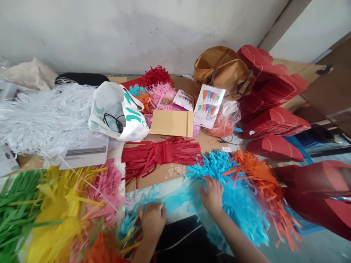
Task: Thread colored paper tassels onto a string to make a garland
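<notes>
A blurred strip of light blue fringed tissue (177, 201) lies across the near edge of the table, between my two hands. My left hand (153, 218) is at its left end, fingers curled down on the blue strands. My right hand (212, 194) is at its other end, fingers bent, beside a large pile of blue fringe (238, 201). What the fingertips of either hand pinch is hidden. Just beyond, red fringed tissue (164, 153) lies spread on brown cardboard, with small pale pieces (175, 171) near it.
Green (19, 197), yellow (59, 212) and pink fringe (108, 186) lie at left, orange fringe (260, 179) at right. Behind stand a white bag (108, 106), a brown envelope (171, 123), a printed card (208, 106) and a brown bag (219, 69). Red bundles (276, 124) are stacked at right.
</notes>
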A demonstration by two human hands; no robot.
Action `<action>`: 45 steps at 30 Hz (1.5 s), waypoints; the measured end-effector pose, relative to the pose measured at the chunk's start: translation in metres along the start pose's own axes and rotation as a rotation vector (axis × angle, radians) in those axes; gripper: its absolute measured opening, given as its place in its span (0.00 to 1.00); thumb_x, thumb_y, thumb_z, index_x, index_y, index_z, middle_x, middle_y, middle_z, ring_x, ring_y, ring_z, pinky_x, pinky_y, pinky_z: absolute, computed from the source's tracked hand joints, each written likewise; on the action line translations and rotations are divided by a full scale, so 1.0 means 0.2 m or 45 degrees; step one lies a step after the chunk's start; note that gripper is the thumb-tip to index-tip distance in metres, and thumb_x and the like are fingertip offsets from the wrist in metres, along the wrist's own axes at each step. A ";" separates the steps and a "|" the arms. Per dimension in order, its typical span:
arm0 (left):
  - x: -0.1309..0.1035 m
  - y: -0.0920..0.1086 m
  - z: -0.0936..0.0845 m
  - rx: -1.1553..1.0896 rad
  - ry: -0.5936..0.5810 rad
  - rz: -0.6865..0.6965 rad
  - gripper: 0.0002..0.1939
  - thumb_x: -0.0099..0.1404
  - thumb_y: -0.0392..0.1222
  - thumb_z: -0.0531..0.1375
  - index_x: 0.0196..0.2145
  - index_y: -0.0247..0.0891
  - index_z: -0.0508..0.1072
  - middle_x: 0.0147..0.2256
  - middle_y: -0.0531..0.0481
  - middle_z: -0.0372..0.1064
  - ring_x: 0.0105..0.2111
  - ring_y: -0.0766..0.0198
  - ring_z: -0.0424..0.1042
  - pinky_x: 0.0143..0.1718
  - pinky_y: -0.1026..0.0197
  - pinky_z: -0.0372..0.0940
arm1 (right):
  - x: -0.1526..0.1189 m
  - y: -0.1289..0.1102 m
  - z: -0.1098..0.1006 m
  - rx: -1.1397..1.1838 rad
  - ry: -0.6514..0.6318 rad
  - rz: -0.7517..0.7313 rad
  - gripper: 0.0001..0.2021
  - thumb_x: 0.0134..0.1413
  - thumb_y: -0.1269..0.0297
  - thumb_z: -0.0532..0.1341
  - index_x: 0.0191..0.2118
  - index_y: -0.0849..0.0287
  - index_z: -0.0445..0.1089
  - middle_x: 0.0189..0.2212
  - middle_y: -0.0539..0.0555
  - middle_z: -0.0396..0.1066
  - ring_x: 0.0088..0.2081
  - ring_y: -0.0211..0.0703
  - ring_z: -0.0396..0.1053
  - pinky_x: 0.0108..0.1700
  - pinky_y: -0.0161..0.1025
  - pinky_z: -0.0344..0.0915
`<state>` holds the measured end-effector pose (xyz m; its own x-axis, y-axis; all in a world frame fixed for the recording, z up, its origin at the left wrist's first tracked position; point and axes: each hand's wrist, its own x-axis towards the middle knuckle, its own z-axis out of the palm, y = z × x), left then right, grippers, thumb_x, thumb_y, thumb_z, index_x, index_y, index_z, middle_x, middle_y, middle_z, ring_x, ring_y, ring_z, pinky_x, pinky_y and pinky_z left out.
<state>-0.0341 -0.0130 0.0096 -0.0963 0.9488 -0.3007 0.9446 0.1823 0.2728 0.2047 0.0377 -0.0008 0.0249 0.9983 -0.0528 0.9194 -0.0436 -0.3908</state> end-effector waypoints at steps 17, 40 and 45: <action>0.06 0.03 0.01 0.179 0.025 -0.082 0.17 0.66 0.47 0.53 0.33 0.40 0.80 0.26 0.44 0.76 0.33 0.52 0.74 0.52 0.42 0.52 | 0.01 -0.24 0.26 0.003 -0.289 -0.339 0.06 0.58 0.66 0.61 0.31 0.54 0.74 0.33 0.52 0.75 0.40 0.47 0.68 0.44 0.44 0.50; -0.03 0.06 0.10 0.263 0.350 0.517 0.11 0.62 0.31 0.55 0.32 0.39 0.77 0.31 0.48 0.75 0.46 0.53 0.70 0.63 0.36 0.43 | -0.05 -0.23 0.17 -0.130 -0.331 -0.846 0.05 0.55 0.66 0.59 0.34 0.58 0.72 0.32 0.55 0.75 0.40 0.48 0.67 0.52 0.48 0.51; -0.06 -0.03 0.14 0.184 0.432 0.471 0.14 0.62 0.28 0.54 0.31 0.42 0.77 0.34 0.52 0.77 0.47 0.56 0.71 0.63 0.36 0.42 | -0.05 -0.13 0.19 -0.046 -0.345 -0.840 0.08 0.53 0.62 0.63 0.40 0.54 0.74 0.36 0.53 0.75 0.45 0.49 0.65 0.55 0.50 0.48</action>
<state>-0.0307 -0.0324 -0.0134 0.1782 0.9777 0.1113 0.9661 -0.1954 0.1687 0.1658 0.0268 -0.0261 -0.6353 0.7710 -0.0438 0.7215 0.5724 -0.3897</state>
